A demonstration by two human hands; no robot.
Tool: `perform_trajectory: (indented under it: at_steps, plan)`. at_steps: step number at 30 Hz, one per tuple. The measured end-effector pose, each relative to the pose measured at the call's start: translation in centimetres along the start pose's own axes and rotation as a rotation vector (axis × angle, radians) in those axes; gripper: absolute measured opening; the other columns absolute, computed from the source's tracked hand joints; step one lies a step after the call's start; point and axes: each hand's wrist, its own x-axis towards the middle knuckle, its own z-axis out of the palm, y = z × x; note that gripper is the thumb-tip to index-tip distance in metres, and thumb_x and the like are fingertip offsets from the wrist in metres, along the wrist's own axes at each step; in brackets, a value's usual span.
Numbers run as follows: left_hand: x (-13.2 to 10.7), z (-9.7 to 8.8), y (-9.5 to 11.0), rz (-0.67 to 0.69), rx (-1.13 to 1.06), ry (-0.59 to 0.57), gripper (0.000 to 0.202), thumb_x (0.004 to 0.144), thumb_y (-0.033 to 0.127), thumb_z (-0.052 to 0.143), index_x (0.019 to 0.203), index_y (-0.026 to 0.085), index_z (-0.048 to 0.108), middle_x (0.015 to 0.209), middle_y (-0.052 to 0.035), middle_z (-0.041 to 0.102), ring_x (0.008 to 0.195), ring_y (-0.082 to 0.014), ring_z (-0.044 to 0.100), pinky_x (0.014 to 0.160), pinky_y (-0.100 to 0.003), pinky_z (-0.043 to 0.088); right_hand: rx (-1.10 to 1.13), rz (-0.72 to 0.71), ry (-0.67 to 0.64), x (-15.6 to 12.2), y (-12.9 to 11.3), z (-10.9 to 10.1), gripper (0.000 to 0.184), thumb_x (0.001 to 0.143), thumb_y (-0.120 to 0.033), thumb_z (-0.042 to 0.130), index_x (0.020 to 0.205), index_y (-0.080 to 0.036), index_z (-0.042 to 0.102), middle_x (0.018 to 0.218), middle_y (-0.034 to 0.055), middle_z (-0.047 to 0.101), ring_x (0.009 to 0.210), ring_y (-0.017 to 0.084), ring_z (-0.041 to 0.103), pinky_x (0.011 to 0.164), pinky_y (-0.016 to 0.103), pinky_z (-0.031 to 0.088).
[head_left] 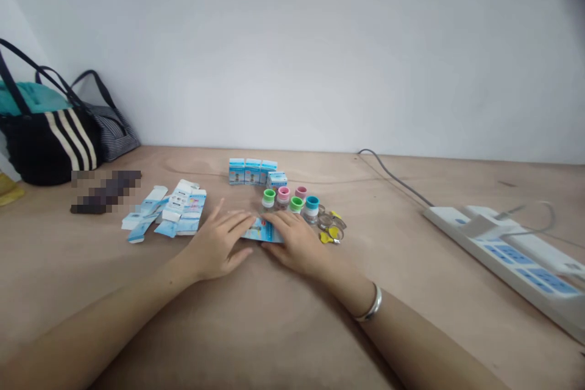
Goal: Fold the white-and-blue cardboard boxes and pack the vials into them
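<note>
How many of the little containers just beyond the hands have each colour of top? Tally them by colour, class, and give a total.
Green tops: 2
Pink tops: 2
Blue top: 1
Total: 5

There is room to pass between the yellow clips (pixel 324 237) and the power strip (pixel 516 258); ahead, the bottles (pixel 297 202) block

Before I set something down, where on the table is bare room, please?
A wide patch lies between the right forearm and the power strip; another, between that arm and the left forearm. Around the blue carton it is crowded: flat cartons beside the left hand, bottles and yellow pieces by the right hand.
</note>
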Motion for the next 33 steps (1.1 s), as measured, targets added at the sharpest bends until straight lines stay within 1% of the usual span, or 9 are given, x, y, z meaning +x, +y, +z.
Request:
perform_trajectory:
  at_steps: [4,8,12,14,17,20,23,29,33]
  plan:
    - [-0.4,0.3,-0.4,0.027,0.039,-0.038,0.036,0.083,0.019,0.049,0.118,0.017,0.054,0.114,-0.0086,0.064,0.106,-0.0209,0.058,0.113,-0.052,0.021,-0.102,-0.09,-0.115,-0.1,-0.2,-0.3,0.04,0.078,-0.021,0.057,0.118,-0.015,0.054,0.108,0.0127,0.061,0.099,0.025,0.054,0.086,0.039,0.04]
    - [-0.8,0.8,-1.4,0.117,0.039,-0.101,0.023,0.081,0.017,0.051,0.101,0.02,0.062,0.097,-0.0048,0.068,0.097,-0.0192,0.061,0.111,-0.05,0.026,-0.122,-0.152,-0.204,-0.3,-0.5,-0.5,0.032,0.077,-0.02,0.055,0.109,-0.016,0.06,0.102,0.0118,0.062,0.092,0.022,0.056,0.082,0.035,0.04]
    - [-0.9,1.4,-1.7,0.158,0.029,-0.141,0.019,0.084,0.015,0.049,0.097,0.019,0.063,0.091,-0.0058,0.068,0.089,-0.0177,0.063,0.1,-0.041,0.042,-0.135,-0.17,-0.258,-0.3,-0.8,-0.3,0.025,0.08,-0.015,0.052,0.102,-0.015,0.063,0.097,0.0113,0.065,0.086,0.02,0.058,0.077,0.032,0.04]
    - [-0.9,1.5,-1.6,0.14,0.014,-0.114,0.021,0.087,0.017,0.046,0.101,0.018,0.062,0.091,-0.0067,0.068,0.085,-0.0181,0.064,0.09,-0.037,0.048,-0.136,-0.152,-0.228,-0.2,-0.8,-0.4,0.025,0.082,-0.013,0.049,0.103,-0.014,0.062,0.092,0.0112,0.066,0.082,0.02,0.059,0.075,0.032,0.04]
    - [-0.6,1.1,-1.2,0.069,-0.076,0.03,0.028,0.09,0.017,0.043,0.114,0.019,0.057,0.099,-0.0075,0.069,0.087,-0.0182,0.066,0.081,-0.032,0.052,-0.02,-0.111,-0.095,0.1,-0.7,-1.0,0.026,0.086,-0.013,0.045,0.108,-0.015,0.059,0.089,0.0092,0.068,0.077,0.018,0.061,0.072,0.029,0.042]
    - [-0.2,0.4,-1.0,-0.014,-0.222,0.17,0.033,0.091,0.018,0.042,0.123,0.021,0.051,0.111,-0.0056,0.066,0.098,-0.0164,0.064,0.083,-0.028,0.052,0.181,-0.027,0.077,0.4,-0.5,-1.6,0.021,0.087,-0.018,0.047,0.106,-0.017,0.058,0.09,0.0063,0.068,0.075,0.015,0.061,0.07,0.025,0.044]
    - [0.0,0.5,-1.1,-0.077,-0.292,0.189,0.029,0.091,0.02,0.043,0.118,0.022,0.055,0.109,-0.0044,0.067,0.098,-0.0158,0.064,0.084,-0.028,0.052,0.211,0.046,0.124,0.5,-0.2,-1.4,0.015,0.087,-0.019,0.048,0.096,-0.017,0.06,0.084,0.0044,0.068,0.074,0.015,0.061,0.067,0.024,0.043]
    - [-0.5,2.1,-1.6,-0.025,-0.162,0.036,0.022,0.089,0.022,0.047,0.102,0.02,0.065,0.098,-0.0068,0.068,0.091,-0.019,0.064,0.082,-0.034,0.052,-0.135,-0.017,-0.085,0.2,-0.4,0.2,0.016,0.082,-0.011,0.05,0.086,-0.017,0.065,0.08,0.0065,0.066,0.073,0.016,0.059,0.067,0.027,0.039]
    - [-0.4,2.5,-1.3,-0.008,-0.032,0.021,0.02,0.088,0.022,0.049,0.099,0.02,0.065,0.095,-0.0074,0.067,0.087,-0.0203,0.062,0.079,-0.035,0.051,-0.191,-0.007,-0.151,0.2,-0.7,0.2,0.019,0.084,-0.013,0.049,0.094,-0.017,0.065,0.085,0.0075,0.067,0.078,0.018,0.061,0.073,0.03,0.041]
